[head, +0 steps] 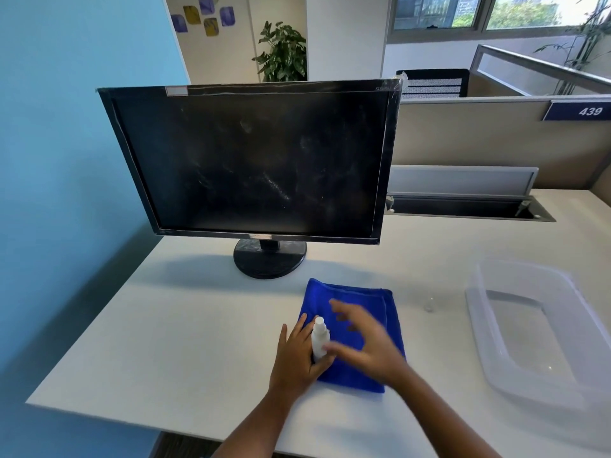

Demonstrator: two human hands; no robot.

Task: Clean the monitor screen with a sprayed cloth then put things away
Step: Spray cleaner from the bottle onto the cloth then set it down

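Note:
A black monitor [251,160] stands on a round base at the back of the white desk [172,325]; its dark screen shows smears and dust streaks. A folded blue cloth [357,299] lies flat in front of the base. My left hand [294,355] rests at the cloth's left edge with its fingers around a small white spray bottle [319,338], which stands upright. My right hand [363,342] is blurred, fingers spread, just above the cloth and right beside the bottle; it holds nothing.
A clear plastic bin [529,328] sits on the desk at the right. A few water drops [428,307] lie between the cloth and the bin. A blue wall is at the left, a cable tray slot [463,209] and a partition behind the desk.

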